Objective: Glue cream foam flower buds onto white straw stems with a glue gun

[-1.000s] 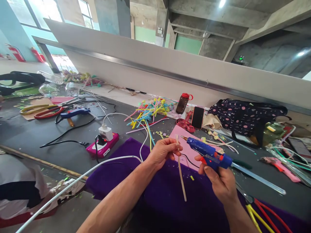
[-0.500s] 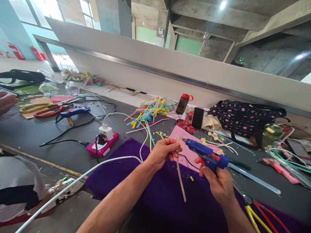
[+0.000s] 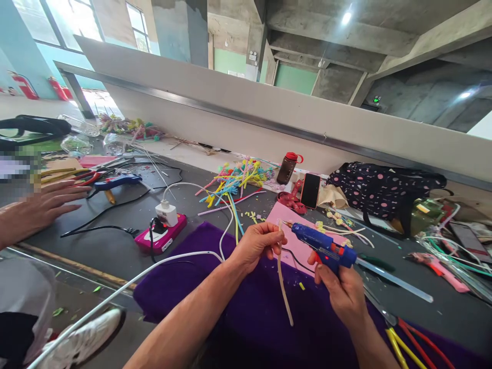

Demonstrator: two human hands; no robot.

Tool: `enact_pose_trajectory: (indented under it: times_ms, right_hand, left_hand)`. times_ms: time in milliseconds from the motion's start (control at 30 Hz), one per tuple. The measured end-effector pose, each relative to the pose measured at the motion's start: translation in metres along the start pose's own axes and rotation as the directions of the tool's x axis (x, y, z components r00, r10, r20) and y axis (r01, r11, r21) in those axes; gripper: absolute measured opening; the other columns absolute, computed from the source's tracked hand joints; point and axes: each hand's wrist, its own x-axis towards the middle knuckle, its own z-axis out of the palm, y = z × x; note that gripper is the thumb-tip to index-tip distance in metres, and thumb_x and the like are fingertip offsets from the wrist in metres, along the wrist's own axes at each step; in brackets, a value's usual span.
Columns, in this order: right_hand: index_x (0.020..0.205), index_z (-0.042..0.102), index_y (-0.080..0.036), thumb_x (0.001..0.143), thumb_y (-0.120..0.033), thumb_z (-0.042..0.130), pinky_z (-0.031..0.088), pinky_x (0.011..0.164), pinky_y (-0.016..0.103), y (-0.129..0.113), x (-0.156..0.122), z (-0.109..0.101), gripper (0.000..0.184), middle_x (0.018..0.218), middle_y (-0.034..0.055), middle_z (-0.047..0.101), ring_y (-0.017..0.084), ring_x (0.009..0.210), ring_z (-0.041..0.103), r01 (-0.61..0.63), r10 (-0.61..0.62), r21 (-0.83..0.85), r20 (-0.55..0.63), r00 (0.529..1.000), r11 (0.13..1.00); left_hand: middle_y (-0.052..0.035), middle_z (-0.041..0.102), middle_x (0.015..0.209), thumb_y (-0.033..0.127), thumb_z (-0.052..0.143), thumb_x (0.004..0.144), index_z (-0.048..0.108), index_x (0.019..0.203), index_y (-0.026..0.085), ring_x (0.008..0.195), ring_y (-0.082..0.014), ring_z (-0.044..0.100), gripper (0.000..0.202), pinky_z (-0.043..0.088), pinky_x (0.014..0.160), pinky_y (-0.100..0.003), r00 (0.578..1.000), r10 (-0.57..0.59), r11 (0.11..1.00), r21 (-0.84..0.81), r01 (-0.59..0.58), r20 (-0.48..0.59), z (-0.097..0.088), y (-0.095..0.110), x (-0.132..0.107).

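Between the thumb and fingers of my left hand (image 3: 260, 245) is the upper end of a thin, pale, flexible stem (image 3: 284, 294), which hangs down over the purple cloth (image 3: 246, 318). My right hand (image 3: 342, 284) is wrapped round the handle of a blue hot glue gun (image 3: 321, 243). A long clear glue stick (image 3: 395, 281) sticks out of the gun's back. The gun's nozzle points left, close to the stem's top end; whether they touch I cannot tell. Under both lies a pink sheet (image 3: 303, 251).
Colourful stems (image 3: 238, 179) lie heaped behind a pink power strip (image 3: 163, 237). Another person's hand (image 3: 46, 207) rests at the left near a second glue gun (image 3: 117, 182). A bottle (image 3: 287, 168), a phone (image 3: 310, 190) and a patterned bag (image 3: 384, 192) stand behind. Pliers (image 3: 400, 333) lie front right.
The other person's hand has come further into view on the left, over the scissors there. My own hands hold almost the same pose, and the view has shifted slightly.
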Motion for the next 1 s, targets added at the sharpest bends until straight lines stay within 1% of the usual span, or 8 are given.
enact_pose_trajectory:
  times_ms: [333,467,667,867,1000]
  right_hand:
    - [0.086,0.056,-0.018,0.087,-0.029,0.043,0.040,0.060,0.028,-0.0001,0.0010,0.0009,0.016,0.070,0.0012,0.057,0.016,0.062,0.051,-0.003,0.003,-0.007,-0.006,1.000,1.000]
    - [0.086,0.057,-0.018,0.087,-0.029,0.043,0.040,0.061,0.028,-0.0002,0.0010,0.0010,0.018,0.076,0.0033,0.060,0.017,0.067,0.054,0.005,-0.006,-0.019,-0.022,1.000,1.000]
    - [0.088,0.056,-0.018,0.087,-0.025,0.043,0.042,0.062,0.027,0.0001,0.0026,0.0005,0.015,0.072,0.0016,0.059,0.016,0.062,0.053,0.015,-0.015,-0.012,-0.003,1.000,1.000]
    - [0.087,0.055,-0.018,0.087,-0.026,0.043,0.042,0.061,0.027,-0.0002,0.0037,0.0013,0.015,0.068,0.0016,0.058,0.015,0.061,0.052,0.038,-0.039,-0.026,-0.014,0.999,0.999]
    - [0.085,0.055,-0.018,0.088,-0.028,0.042,0.041,0.060,0.028,-0.0011,0.0039,0.0010,0.017,0.069,0.0022,0.058,0.016,0.061,0.053,0.025,-0.025,-0.043,-0.013,1.000,0.999]
  left_hand:
    - [-0.0037,0.066,0.068,0.030,0.069,0.066,0.058,0.071,0.012,0.042,-0.0038,0.053,0.021,0.034,0.035,-0.012,1.000,0.006,1.000,0.021,-0.006,-0.016,-0.0005,-0.0011,0.0004]
    - [-0.0035,0.066,0.067,0.030,0.069,0.067,0.058,0.071,0.012,0.041,-0.0039,0.052,0.021,0.034,0.035,-0.012,1.000,0.010,1.000,0.018,-0.009,-0.020,-0.0009,-0.0014,0.0009]
    - [-0.0037,0.066,0.067,0.031,0.069,0.067,0.058,0.072,0.012,0.042,-0.0040,0.053,0.022,0.034,0.035,-0.012,1.000,0.013,1.000,0.024,-0.012,-0.025,-0.0013,-0.0023,0.0006]
    - [-0.0042,0.066,0.069,0.031,0.070,0.066,0.058,0.072,0.012,0.042,-0.0043,0.053,0.024,0.034,0.035,-0.012,1.000,0.009,1.000,0.024,-0.008,-0.029,-0.0013,-0.0020,0.0005]
    - [-0.0040,0.066,0.069,0.031,0.070,0.066,0.058,0.072,0.012,0.042,-0.0043,0.053,0.023,0.034,0.035,-0.012,1.000,0.012,1.000,0.025,-0.012,-0.026,-0.0007,-0.0013,0.0002]
